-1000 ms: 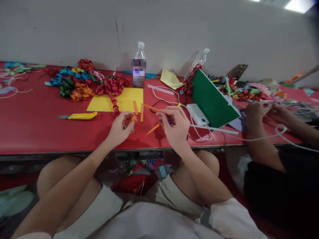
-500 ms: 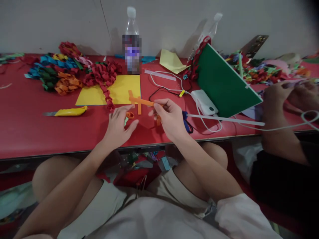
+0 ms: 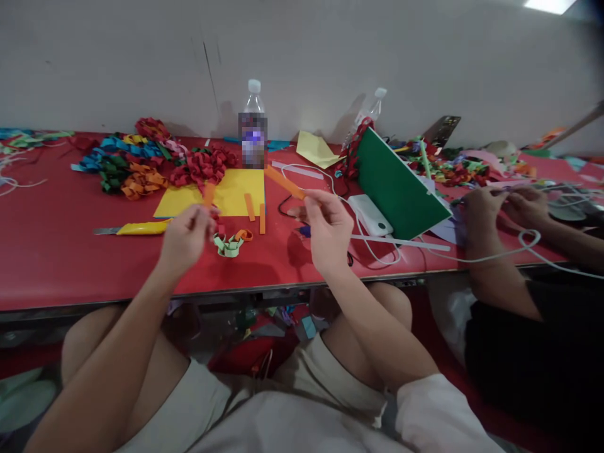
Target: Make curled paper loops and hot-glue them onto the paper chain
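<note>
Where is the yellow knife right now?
In the head view, the knife lies on the red table, just left of the left hand, by the near corner of the yellow sheet.

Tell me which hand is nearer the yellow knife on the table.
Left. The left hand, pinching a short orange strip, hovers just right of the yellow knife. The right hand, holding a long orange strip, is much farther right, past the paper chain.
</note>
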Available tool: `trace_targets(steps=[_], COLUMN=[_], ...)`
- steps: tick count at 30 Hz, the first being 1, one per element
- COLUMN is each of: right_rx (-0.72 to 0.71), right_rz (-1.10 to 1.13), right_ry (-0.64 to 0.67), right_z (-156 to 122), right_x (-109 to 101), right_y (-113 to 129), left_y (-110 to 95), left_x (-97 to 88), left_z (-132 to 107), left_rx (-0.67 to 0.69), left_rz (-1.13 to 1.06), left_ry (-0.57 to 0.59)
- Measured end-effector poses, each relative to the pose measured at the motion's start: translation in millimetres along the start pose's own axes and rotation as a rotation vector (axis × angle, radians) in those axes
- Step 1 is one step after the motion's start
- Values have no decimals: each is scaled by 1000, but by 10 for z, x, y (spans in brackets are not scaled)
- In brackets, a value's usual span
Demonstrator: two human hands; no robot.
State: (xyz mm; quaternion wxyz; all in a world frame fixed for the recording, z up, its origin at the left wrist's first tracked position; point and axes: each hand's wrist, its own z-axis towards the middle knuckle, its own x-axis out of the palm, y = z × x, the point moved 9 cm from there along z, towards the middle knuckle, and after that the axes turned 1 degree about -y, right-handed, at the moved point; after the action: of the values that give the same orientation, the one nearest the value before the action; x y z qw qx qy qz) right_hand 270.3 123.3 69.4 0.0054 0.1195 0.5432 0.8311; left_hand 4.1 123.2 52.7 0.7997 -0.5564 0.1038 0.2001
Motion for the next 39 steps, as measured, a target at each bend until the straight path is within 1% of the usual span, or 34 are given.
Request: trace_targets(steps=[2,4,5,6,7,8,10,11,12,13,14,16,19,21,23,25,27,28,30,31,32,34,35,37,39], right_rx=[22,23,18,10,-2,-21,-92,-133,-157,-149,-111,10,159,199,172,106,76,87,142,172,197,228,238,254,253], right_rz=[-20,-54,-102,-182,-292,-415,-608,-637,-619,-570,-508,-394,-292,-268,-289,-315,-286,-242,-129,-82,-49,-33,-44,-97,-190], right_ry=[29,55,86,134,191,241,297,321,360,424,491,575,628,712,753,717,628,571,458,413,381,359,358,364,377], right_z=[7,21,32,42,47,45,12,-24,-77,-144,-218,-351,-490,-577,-615,-591,-530,-491,-410,-376,-347,-312,-305,-311,-331], right_x=[80,172,230,298,366,420,483,508,537,574,607,626,620,669,704,699,652,613,516,471,435,394,381,366,354], right_y=[-119,-253,-315,-370,-415,-442,-411,-365,-325,-310,-320,-386,-492,-520,-491,-429,-394,-399,-449,-484,-517,-567,-586,-623,-657], left_y=[86,170,196,208,206,195,159,131,94,51,6,-47,-5,37,43,13,-37,-62,-86,-75,-42,60,90,85,44], left_x=[-283,-496,-557,-579,-551,-485,-244,-116,26,141,220,310,304,261,245,289,337,339,307,307,338,444,482,546,608], left_z=[100,146,153,154,151,138,66,9,-57,-119,-167,-216,-214,-210,-219,-227,-212,-194,-149,-133,-127,-151,-173,-227,-272], left_rx=[-60,-105,-113,-113,-107,-100,-90,-81,-66,-45,-25,-34,-144,-188,-177,-128,-37,21,136,177,197,196,195,217,256], left_rz=[-135,-261,-289,-288,-260,-224,-145,-102,-50,10,44,28,-137,-218,-235,-197,-118,-63,97,215,353,592,669,738,745], left_ry=[-154,-295,-333,-336,-295,-226,-21,68,166,231,258,257,162,78,32,60,109,117,92,89,114,195,205,181,153])
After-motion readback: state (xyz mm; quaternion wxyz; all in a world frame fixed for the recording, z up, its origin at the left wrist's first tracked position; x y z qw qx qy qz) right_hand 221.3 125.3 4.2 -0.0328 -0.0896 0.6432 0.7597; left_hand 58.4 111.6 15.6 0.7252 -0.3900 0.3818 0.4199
